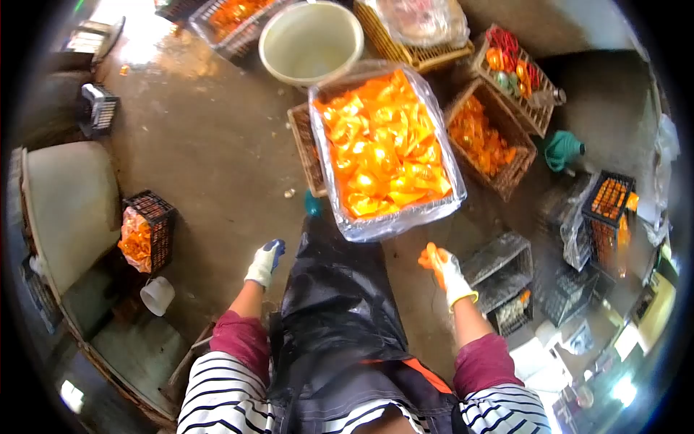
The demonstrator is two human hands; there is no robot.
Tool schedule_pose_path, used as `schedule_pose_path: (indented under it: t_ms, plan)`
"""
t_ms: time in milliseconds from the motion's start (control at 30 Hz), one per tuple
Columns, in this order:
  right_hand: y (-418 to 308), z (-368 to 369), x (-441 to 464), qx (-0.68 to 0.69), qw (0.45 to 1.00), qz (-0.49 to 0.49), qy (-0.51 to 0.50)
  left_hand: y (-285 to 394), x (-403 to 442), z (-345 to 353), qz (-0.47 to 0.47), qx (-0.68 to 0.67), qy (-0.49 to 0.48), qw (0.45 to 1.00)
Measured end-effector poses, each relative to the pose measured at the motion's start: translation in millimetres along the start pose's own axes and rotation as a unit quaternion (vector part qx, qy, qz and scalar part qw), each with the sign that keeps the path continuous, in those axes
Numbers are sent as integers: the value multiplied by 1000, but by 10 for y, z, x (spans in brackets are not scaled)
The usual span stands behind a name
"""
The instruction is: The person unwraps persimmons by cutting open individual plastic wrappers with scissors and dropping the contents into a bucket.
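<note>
My left hand [265, 262], in a white and blue glove, hangs over the floor left of my black apron [336, 289]. Its fingers look curled together, with nothing visible in them. On the other side, my right hand [444, 272] wears a white and orange glove. Its fingers are bent in, and I see no object in them. In front of me, a crate lined with clear plastic [390, 230] is filled with shiny orange pieces, possibly wrapped [383, 148]. Both hands are apart from this crate, the right one just below its near right corner.
A large pale tub [311, 79] stands beyond the crate. Brown crates of orange pieces [481, 137] and mixed items [517, 69] are at the right. Black crates stand left [163, 224] and right [611, 195]. A white bucket [157, 296] lies at lower left. The floor [195, 145] looks wet.
</note>
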State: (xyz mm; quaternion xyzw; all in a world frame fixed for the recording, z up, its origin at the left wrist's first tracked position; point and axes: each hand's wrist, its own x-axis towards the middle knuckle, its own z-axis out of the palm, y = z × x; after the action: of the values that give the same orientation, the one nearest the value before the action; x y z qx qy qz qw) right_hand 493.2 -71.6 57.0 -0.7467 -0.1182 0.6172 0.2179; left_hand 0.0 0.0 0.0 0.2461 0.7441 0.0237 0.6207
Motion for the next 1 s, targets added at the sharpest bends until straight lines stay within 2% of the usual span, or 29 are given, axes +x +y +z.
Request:
schedule_pose_path:
  t_ms: [67, 100, 167, 233, 267, 300, 367, 433, 467, 500, 533, 667, 733, 800, 833, 867, 900, 967, 1000]
  plan:
    - [-101, 76, 55, -28, 999, 5, -15, -177, 204, -145, 34, -132, 64, 989]
    - [-299, 58, -380, 1, 999, -33, -33, -27, -280, -398, 63, -153, 74, 983]
    - [-443, -56, -592, -31, 999, -12, -34, -84, -488, -522, 66, -91, 84, 990]
    - [-490, -173, -717, -37, 997, -20, -62, -198, -771, -572, 74, -139, 67, 985]
    - [-476, -274, -722, -60, 995, -18, -76, -260, -859, -594, 71, -91, 62, 991]
    - [-457, -367, -690, -108, 991, -7, -75, 62, -1275, -560, 35, -28, 64, 997]
    - [-569, -467, -734, -112, 991, -20, -70, -156, -1208, -546, 74, -99, 11, 992]
    - [-542, -574, -686, -74, 996, -35, -26, 142, -1553, -591, 75, -67, -28, 995]
    - [-564, -562, -665, -55, 998, -42, -5, 315, -1701, -642, 45, -50, -32, 997]
    - [-653, -496, -699, -61, 997, -38, 19, 396, -1748, -744, 79, 30, -26, 996]
    - [-743, -415, -733, -73, 997, -26, 28, 330, -1627, -867, 83, 23, -29, 996]
    - [-1021, 122, -915, -138, 990, 2, 36, 296, -1408, -1566, 150, -31, -31, 988]
    - [-1216, 561, -912, -141, 989, -13, 34, -80, -884, -2098, 239, 31, -11, 970]
    - [-1420, 1035, -943, -143, 990, -13, -7, 53, -933, -2617, 106, -52, -30, 993]
    - [-1561, 1352, -1013, -134, 990, -24, -41, -16, -849, -2955, 224, 113, -35, 967]
    - [-1728, 1635, -1066, -168, 980, -52, -95, -61, -765, -3246, 146, -11, -7, 989]
    - [-1916, 1938, -1069, -171, 978, -58, -105, 4, -751, -3518, 66, -131, 16, 989]
    - [-2113, 2353, -1137, -166, 977, -61, -116, -72, -536, -4064, 47, -221, 73, 971]
    - [-2156, 2453, -1088, -162, 973, -84, -140, -571, 105, -4378, 216, -121, 87, 965]
